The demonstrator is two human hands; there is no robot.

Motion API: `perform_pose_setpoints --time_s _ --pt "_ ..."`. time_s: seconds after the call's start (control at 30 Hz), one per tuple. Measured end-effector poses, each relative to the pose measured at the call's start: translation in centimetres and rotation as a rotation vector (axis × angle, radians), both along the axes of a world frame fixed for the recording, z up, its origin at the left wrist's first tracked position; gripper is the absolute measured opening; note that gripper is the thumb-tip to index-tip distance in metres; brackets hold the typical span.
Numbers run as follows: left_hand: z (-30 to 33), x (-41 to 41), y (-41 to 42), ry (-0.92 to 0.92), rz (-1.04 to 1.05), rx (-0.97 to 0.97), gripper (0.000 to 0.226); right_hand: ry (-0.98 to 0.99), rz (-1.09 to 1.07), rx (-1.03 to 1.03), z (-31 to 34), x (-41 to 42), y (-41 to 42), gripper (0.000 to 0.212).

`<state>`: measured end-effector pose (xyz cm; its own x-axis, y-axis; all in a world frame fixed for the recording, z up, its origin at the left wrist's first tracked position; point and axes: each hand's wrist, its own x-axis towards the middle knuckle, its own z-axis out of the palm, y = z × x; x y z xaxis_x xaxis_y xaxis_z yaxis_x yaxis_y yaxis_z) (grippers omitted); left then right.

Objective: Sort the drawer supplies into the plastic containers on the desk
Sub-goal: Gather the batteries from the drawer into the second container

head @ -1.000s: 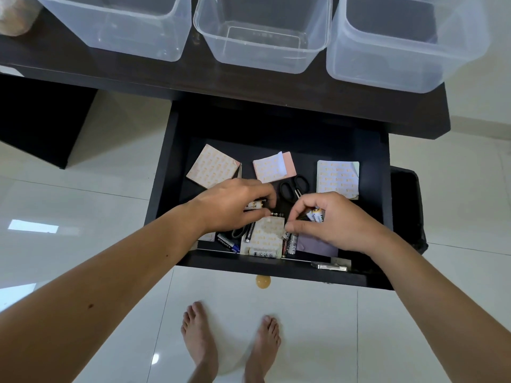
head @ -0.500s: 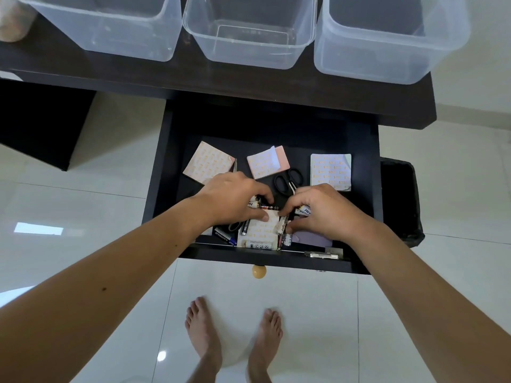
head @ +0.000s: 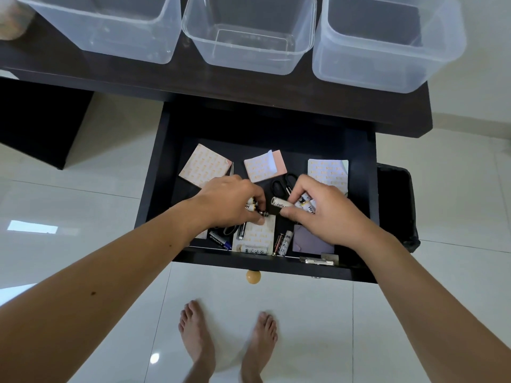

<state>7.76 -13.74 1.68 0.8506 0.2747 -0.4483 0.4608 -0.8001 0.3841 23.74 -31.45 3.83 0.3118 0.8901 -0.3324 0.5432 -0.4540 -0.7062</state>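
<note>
Both hands are down in the open drawer (head: 154, 172), gathering batteries. Left hand (head: 229, 203) is curled shut around a couple of white batteries (head: 251, 205), fingertips pinching at a small dark one by the middle of the drawer. Right hand (head: 323, 211) is closed on more batteries: one white cell (head: 280, 203) sticks out between thumb and forefinger, others are tucked against the palm.

Loose batteries (head: 253, 249) lie along the drawer's front edge, some on a sticky-note pad (head: 258, 230). More note pads (head: 204, 169) sit toward the back, and black scissors (head: 283, 183) lie between the hands. Three clear plastic containers (head: 249, 37) stand on the desk (head: 331, 100) above, all looking empty, so sorting is probably at its start.

Handling guess: batteries are small, hard, smooth cylinders, dense for their size, and they roll and slip out of a full fist. Best taken across the middle of the barrel with thumb and fingers, or scooped into a cupped palm. A handful this full could drop one on the lift. Note pads are light and flat, with loose top sheets, so pinch at an edge of the whole block. Scissors are stiff, so take them by the handle loops.
</note>
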Motion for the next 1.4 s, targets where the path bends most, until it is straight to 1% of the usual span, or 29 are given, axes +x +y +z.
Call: perform_pose_setpoints --time_s 0.03,0.1,0.13,0.17,0.27,0.3,0.37,0.43,0.53,0.6,0.67,0.7,0.77,0.83,0.93,1.03,1.17,1.3,1.4 --pt "0.0 -0.2 0.1 -0.017 -0.008 -0.014 0.030 0.029 -0.025 0.015 0.2 0.1 -0.1 0.017" --pt "0.1 -0.8 0.3 -0.061 -0.008 -0.066 0.026 0.108 -0.047 0.044 0.6 0.4 -0.4 0.037" --pt "0.2 -1.1 0.4 -0.082 -0.005 -0.096 0.025 0.149 -0.055 0.048 0.7 0.5 -0.4 0.043" --pt "0.3 -1.3 0.6 -0.096 0.001 -0.128 0.024 0.172 -0.066 0.043 0.7 0.5 -0.5 0.042" --pt "0.7 -2.0 0.9 -0.125 0.023 -0.201 0.019 0.196 -0.151 0.041 0.8 0.2 -0.3 0.020" --pt "0.9 -2.3 1.0 -0.136 0.026 -0.215 0.019 0.205 -0.189 0.039 0.7 0.0 -0.3 0.018" --pt "1.1 -2.9 1.0 -0.155 0.030 -0.225 0.019 0.171 -0.222 0.019 0.4 -0.2 -0.3 0.024" --pt "1.2 -3.5 1.0 -0.148 0.053 -0.232 0.019 0.083 -0.187 0.002 0.0 -0.4 -0.2 0.026" --pt "1.0 -4.3 1.2 -0.117 0.107 -0.262 0.015 -0.062 -0.119 -0.065 -0.9 -0.5 0.0 0.025" --pt "1.1 -4.7 1.4 -0.142 0.145 -0.311 0.015 -0.093 -0.092 -0.101 -1.0 -0.5 0.2 0.023" --pt "1.4 -4.9 1.6 -0.195 0.142 -0.355 0.028 -0.096 -0.078 -0.139 -1.2 -0.5 0.5 0.021" --pt "1.5 -5.0 1.7 -0.210 0.142 -0.368 0.030 -0.103 -0.067 -0.162 -1.3 -0.5 0.6 0.021" --pt "1.4 -5.2 1.8 -0.209 0.184 -0.390 0.020 -0.141 -0.034 -0.187 -1.6 -0.6 0.9 0.021" --pt "1.3 -5.3 1.9 -0.197 0.248 -0.414 0.022 -0.182 0.005 -0.190 -2.0 -0.7 0.9 0.017" --pt "1.1 -5.1 2.0 -0.181 0.248 -0.390 0.027 -0.198 0.047 -0.152 -1.9 -0.7 0.9 0.013" --pt "0.6 -5.0 1.9 -0.118 0.204 -0.336 0.028 -0.122 -0.018 -0.084 -1.5 -0.6 0.7 0.014" --pt "0.2 -4.8 1.7 -0.069 0.108 -0.308 0.030 -0.042 -0.072 -0.077 -1.2 -0.8 0.7 0.017" --pt "0.4 -4.1 1.3 -0.072 -0.001 -0.251 0.043 0.006 -0.031 -0.103 -0.7 -1.1 0.7 0.031" --pt "0.1 -3.8 1.4 -0.074 -0.032 -0.216 0.045 0.124 -0.087 -0.118 -0.1 -1.0 0.5 0.016"
